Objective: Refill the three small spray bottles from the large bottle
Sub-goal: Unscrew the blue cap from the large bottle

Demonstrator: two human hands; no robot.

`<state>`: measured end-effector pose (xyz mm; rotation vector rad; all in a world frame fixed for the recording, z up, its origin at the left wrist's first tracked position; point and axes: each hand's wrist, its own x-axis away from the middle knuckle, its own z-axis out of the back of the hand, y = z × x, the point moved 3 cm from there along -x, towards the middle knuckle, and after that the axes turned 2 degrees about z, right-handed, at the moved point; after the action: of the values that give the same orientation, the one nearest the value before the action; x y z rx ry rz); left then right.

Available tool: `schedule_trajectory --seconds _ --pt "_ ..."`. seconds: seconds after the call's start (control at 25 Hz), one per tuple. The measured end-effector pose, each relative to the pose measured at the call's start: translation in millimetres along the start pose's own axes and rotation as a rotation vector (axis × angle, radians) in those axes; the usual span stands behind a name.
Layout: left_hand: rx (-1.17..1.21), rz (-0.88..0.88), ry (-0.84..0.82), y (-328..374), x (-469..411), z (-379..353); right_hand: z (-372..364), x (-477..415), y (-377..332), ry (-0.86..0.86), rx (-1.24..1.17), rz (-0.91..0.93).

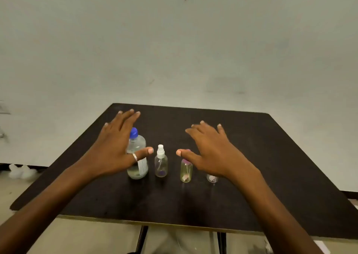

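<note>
A large clear bottle (pixel 138 157) with a blue cap and a white label stands on the dark table (pixel 174 199), partly behind my left hand (pixel 116 147). To its right stand three small spray bottles in a row: a clear one with a white sprayer (pixel 161 161), a yellowish one (pixel 186 170) whose top is hidden by my right thumb, and a third (pixel 212 178) mostly hidden under my right hand (pixel 211 149). Both hands hover flat above the bottles with fingers spread, holding nothing. A ring sits on my left thumb.
The square dark table stands against a pale wall (pixel 174 50). Its near edge (pixel 155 223) shows a light strip with dark legs below. White crumpled material (pixel 21 171) lies on the floor at the left.
</note>
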<state>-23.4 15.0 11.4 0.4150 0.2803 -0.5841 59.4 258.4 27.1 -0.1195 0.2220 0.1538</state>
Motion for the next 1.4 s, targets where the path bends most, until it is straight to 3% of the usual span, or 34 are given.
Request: schedule_trajectory --seconds 0.24,0.4,0.6,0.96,1.4 --pt "0.387 0.291 -0.079 -45 22 -3 22 -16 -34 0.031 -0.081 0.153" --pt "0.574 0.284 -0.138 -45 22 -27 25 -47 -64 0.024 -0.162 0.204" --pt "0.780 0.315 -0.073 -35 15 -57 18 -92 -92 -0.040 -0.198 0.222" --pt "0.843 0.456 0.218 -34 32 -104 4 -132 -104 -0.099 -0.075 0.128" --pt "0.751 0.425 0.336 -32 39 -113 -2 -138 -129 -0.043 0.025 0.176"
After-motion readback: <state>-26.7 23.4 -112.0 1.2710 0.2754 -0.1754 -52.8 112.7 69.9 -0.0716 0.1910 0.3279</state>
